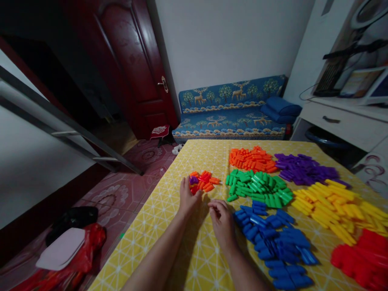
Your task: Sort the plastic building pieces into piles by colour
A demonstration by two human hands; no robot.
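My left hand [188, 197] reaches to a small mixed pile of orange and red plastic pieces [206, 182], with a purple piece [193, 180] beside its fingertips. Its fingers are stretched out and the thumb stands apart, at the pile's near left edge. My right hand [222, 220] hovers or rests just right of it, fingers curled in towards the thumb; whether something small is inside cannot be seen. Close to the right hand lie blue plastic pieces [273, 234], many joined in rows. Green pieces [257, 186] are heaped beyond it.
Further heaps on the yellow patterned tablecloth [151, 226] are orange [251, 159], purple [306, 169], yellow [339, 204] and red [363, 256]. Behind the table stands a blue sofa [224, 115]. A metal ladder [72, 125] leans at left; a white desk [342, 121] is at right.
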